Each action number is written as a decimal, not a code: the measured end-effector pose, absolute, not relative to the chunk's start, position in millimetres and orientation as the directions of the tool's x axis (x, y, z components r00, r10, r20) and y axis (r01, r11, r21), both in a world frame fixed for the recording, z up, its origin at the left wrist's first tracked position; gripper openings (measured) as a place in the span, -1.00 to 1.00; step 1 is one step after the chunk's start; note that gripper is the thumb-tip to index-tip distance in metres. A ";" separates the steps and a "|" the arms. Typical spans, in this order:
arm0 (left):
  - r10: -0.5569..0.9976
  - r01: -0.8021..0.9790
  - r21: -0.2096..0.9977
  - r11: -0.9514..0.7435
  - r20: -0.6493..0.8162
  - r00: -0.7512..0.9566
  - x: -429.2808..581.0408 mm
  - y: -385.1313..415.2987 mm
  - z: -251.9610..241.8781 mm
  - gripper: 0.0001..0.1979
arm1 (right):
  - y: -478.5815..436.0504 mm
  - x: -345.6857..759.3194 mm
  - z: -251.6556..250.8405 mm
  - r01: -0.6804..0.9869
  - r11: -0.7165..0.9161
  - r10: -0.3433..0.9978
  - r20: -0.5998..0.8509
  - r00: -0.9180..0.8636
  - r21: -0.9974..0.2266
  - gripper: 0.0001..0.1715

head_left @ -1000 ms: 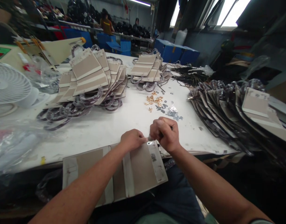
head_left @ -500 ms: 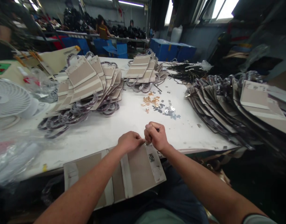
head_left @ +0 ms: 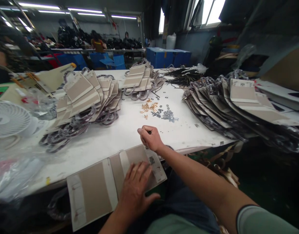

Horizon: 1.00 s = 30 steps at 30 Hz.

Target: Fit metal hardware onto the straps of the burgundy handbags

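The left hand (head_left: 136, 188) lies open, palm down, with fingers spread flat on a beige panel (head_left: 93, 187). The panel hangs half over the near edge of the counter (head_left: 120, 136), above the person's lap. The fingertips reach toward a pale strip along the panel's right end, where a small dark fitting (head_left: 151, 160) sits just beyond them.

The right hand (head_left: 150, 138) is just past the left hand, at the panel's far corner. It is curled shut, and a thin dark piece (head_left: 149, 132) is pinched between thumb and forefinger; what the piece is cannot be told. The heel of this hand rests on the counter at the panel's edge.

Straight ahead of the right hand, near but apart from it, lie loose gold clips (head_left: 146, 107) and, just beside them, a scatter of grey metal bits (head_left: 167, 115). Beyond the left hand a fanned stack of panels (head_left: 90, 94) with wrapped handles lies on the counter, and a smaller stack (head_left: 138, 78) lies farther back. Well out past the right hand a long heap of panels (head_left: 237, 100) covers that end of the counter. Far out on the left hand's side stand a white fan (head_left: 10, 120) and clear plastic bags (head_left: 15, 169).
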State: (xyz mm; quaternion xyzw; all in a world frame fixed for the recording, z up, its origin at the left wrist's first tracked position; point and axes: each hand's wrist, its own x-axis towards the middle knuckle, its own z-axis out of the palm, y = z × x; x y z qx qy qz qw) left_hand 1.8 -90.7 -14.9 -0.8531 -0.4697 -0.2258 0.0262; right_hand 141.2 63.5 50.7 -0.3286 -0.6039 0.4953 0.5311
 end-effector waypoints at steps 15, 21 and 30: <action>0.857 0.851 0.104 -0.514 0.109 0.504 2.0 -87.5 -15.9 -0.18 | 26.6 180.9 30.5 -0.380 0.167 0.978 0.201 -0.054 -0.910 -0.41; 0.857 0.849 0.116 -0.515 0.049 0.513 1.8 -80.1 -5.3 -0.19 | 30.0 174.9 29.4 -0.413 0.156 0.977 0.201 -0.068 -0.897 -0.43; 0.857 0.847 0.135 -0.515 0.045 0.514 3.8 -79.7 -5.0 -0.20 | 33.9 172.8 26.7 -0.501 0.115 0.984 0.166 -0.057 -0.858 -0.48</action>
